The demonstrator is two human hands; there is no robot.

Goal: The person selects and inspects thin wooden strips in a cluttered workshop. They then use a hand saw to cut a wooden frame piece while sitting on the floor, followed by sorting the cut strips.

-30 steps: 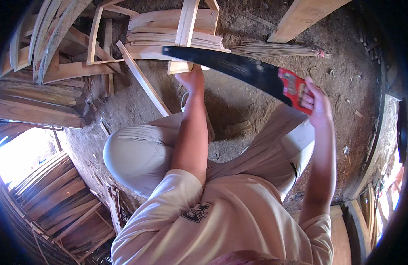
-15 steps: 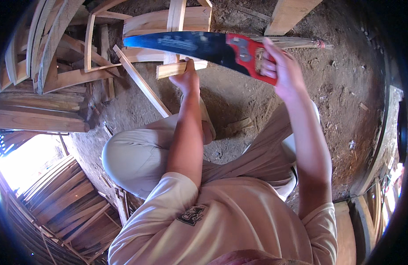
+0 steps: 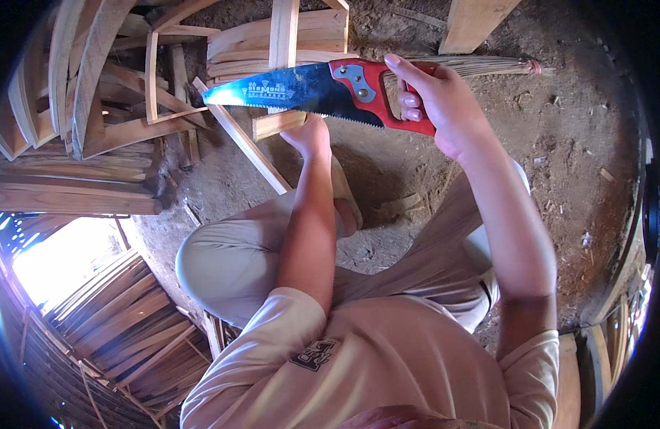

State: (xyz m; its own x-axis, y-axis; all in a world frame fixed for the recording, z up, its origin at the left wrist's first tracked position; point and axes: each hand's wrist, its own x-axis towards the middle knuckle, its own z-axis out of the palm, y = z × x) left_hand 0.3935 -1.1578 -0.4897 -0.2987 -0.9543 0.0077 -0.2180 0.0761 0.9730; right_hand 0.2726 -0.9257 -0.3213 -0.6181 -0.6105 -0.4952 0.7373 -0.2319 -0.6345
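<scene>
Red-handled saw (image 3: 308,89) inside right fingers (image 3: 409,89).

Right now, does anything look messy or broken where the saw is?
Nothing looks broken. The right hand grips the red handle of the handsaw, and the left hand steadies a wooden strip. It is messy, though: loose slats lie criss-crossed in a heap on the dirt floor, and a broom lies flat there.

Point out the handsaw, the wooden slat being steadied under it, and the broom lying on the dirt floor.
handsaw (image 3: 294,89): head view, middle of the blue blade.
wooden slat (image 3: 283,32): head view, on its upper length above the blade.
broom (image 3: 487,66): head view, on the bristle bundle near its tied end.
</scene>
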